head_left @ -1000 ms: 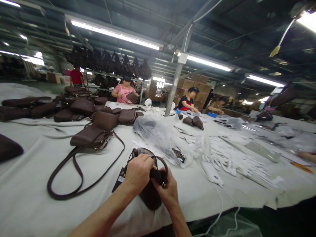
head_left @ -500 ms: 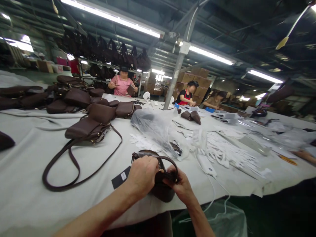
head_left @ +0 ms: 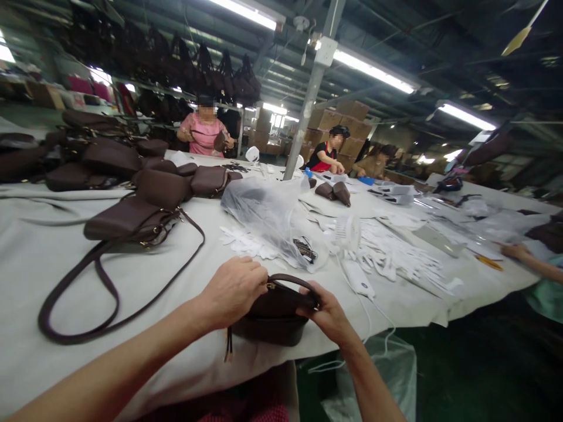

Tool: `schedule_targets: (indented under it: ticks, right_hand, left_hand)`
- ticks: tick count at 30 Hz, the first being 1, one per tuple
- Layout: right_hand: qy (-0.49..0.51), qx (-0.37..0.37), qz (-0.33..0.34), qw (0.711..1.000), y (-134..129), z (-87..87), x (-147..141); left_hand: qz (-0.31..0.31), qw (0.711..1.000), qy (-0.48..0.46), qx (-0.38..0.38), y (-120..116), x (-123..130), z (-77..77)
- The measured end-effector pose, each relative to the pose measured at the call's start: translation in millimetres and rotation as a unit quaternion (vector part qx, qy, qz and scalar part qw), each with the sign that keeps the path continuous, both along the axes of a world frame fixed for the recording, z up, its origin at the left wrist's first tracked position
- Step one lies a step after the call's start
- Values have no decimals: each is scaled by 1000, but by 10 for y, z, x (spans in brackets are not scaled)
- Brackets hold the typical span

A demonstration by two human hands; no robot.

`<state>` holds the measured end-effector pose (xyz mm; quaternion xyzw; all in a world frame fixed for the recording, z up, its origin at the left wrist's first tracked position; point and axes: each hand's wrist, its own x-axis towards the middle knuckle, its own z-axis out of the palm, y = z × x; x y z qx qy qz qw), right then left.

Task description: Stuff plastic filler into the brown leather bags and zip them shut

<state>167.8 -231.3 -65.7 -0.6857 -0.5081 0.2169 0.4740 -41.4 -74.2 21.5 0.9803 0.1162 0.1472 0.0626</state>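
Observation:
A dark brown handbag (head_left: 275, 322) stands near the front edge of the white-covered table, its handle arching over the top. My left hand (head_left: 237, 290) is closed on the bag's upper left end, beside a gold-coloured fitting. Thumb and fingers of my right hand (head_left: 325, 310) grip the right end of the bag, where the handle meets it. Below my left wrist a short dark tassel with metallic ends hangs at the bag's left side.
Brown bags (head_left: 162, 190) are heaped at the left, one with a long looped strap. Beyond my hands lie a clear plastic bag (head_left: 264, 211), a white handheld fan (head_left: 358, 275) with a cord, and white strips. Several people sit or stand around; one person's hand (head_left: 516, 252) rests at far right.
The handbag has turned so its long side faces me. My left hand has shifted left and up along it. The dark tag is no longer visible, and the camera view has turned slightly.

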Motion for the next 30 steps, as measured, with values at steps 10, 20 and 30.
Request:
schedule_targets:
  ticks: [10, 20, 30]
  right_hand:
    - [-239, 70, -146, 957, -120, 427, -393]
    - [-173, 38, -185, 967, 155, 647, -887]
    - [-28, 3, -181, 983, 88, 704, -897]
  left_hand:
    - [-111, 964, -237, -41, 92, -300, -465]
    - [-163, 946, -280, 19, -485, -230, -454]
    - [-249, 938, -235, 46, -38, -292, -495]
